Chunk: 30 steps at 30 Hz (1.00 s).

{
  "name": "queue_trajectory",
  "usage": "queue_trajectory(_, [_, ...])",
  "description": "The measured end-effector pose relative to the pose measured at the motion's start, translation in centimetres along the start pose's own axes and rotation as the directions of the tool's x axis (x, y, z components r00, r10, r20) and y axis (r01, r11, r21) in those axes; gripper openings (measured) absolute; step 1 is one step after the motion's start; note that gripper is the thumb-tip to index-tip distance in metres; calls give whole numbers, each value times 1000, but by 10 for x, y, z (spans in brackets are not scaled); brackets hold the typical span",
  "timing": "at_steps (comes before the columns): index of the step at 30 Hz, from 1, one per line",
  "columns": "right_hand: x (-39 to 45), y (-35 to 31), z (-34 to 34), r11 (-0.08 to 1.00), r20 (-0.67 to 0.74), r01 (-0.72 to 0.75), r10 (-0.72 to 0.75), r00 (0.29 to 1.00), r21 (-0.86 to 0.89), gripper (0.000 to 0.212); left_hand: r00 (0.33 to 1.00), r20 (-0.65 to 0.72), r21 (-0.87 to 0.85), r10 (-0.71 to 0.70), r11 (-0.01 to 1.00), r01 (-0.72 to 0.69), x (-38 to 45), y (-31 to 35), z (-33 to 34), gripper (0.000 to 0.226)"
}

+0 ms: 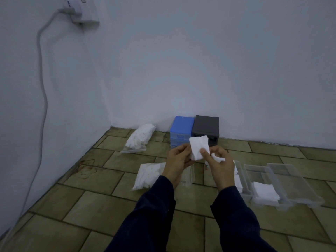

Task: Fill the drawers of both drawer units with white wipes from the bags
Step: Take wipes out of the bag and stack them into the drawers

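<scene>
Two hands are holding one white wipe (198, 146) in the air, in front of the blue drawer unit (181, 129) and the black drawer unit (206, 128) standing against the wall. The left hand (179, 163) is pinching its left edge; the right hand (219, 165) is gripping its lower right corner under the thumb. Bags of wipes (149, 175) are lying on the tiled floor (76, 220), and clear drawers (283, 180) are sitting to the right, one holding wipes.

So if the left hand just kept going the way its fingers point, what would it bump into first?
Straight away, the white wipe it already holds together with the right hand. The left hand points up and away; past the wipe, probably the blue drawer unit, though depth is hard to judge.
</scene>
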State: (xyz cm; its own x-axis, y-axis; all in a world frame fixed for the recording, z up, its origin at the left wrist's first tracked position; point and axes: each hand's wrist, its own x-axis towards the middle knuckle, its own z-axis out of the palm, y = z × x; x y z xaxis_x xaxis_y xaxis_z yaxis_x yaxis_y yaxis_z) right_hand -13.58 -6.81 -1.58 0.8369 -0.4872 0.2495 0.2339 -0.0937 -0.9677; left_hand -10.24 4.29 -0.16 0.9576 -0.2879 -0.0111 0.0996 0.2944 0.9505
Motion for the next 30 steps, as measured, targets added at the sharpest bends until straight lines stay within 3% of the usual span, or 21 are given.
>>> queue_trajectory(14, [-4, 0, 5, 1000, -54, 2, -3, 999, -24, 28, 1000, 9, -69, -28, 997, 28, -1, 2, 4, 19])
queue_trajectory(20, [-4, -2, 4, 994, -9, -105, 105, 994, 19, 20, 1000, 17, -6, 10, 1000, -9, 0, -2, -1, 12])
queue_trajectory(23, [1, -1, 2, 937, 15, -290, 293, 956, 193, 20, 998, -44, 10, 39, 999, -38, 2, 0, -2, 17])
queue_trajectory(26, [3, -9, -2, 772, 83, -425, 442, 893, 473, 4, 986, -138, 38, 88, 996, -84, 4, 0, -5, 23])
queue_trajectory(30, [-1, -20, -5, 677, 170, -444, 433, 885, 587, 29, 952, -118, 291, 283, 926, -240, 3, -6, -7, 31])
